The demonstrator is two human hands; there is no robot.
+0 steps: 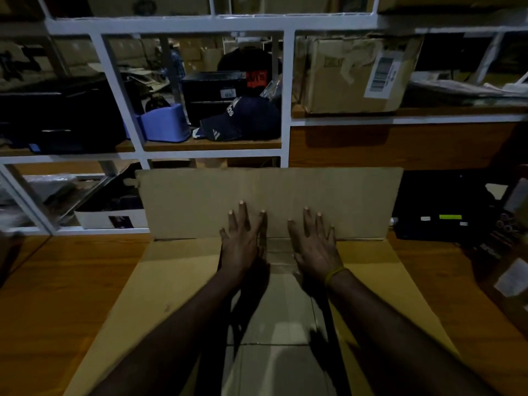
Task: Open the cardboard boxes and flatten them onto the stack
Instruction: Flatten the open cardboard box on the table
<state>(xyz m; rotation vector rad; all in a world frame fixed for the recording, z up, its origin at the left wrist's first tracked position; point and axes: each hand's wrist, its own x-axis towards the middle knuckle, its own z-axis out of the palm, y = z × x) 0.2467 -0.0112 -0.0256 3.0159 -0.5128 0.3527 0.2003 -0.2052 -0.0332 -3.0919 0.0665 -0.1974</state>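
A large brown cardboard box (177,281) lies on the wooden table in front of me, its far flap (200,201) standing up against the shelving. My left hand (243,241) and my right hand (315,247) lie side by side with straight, spread fingers, pressing on the base of that far flap near the taped middle seam. The two near flaps spread left and right of my forearms. Between them a gap shows pale floor tiles (274,324). A yellow band circles my right wrist.
White metal shelving (287,90) stands right behind the box, holding a worn labelled carton (351,75), a dark cap (245,118), a blue tub (165,122) and black cases. Dark devices (445,207) sit on the table at right. Wooden tabletop (57,295) shows on both sides.
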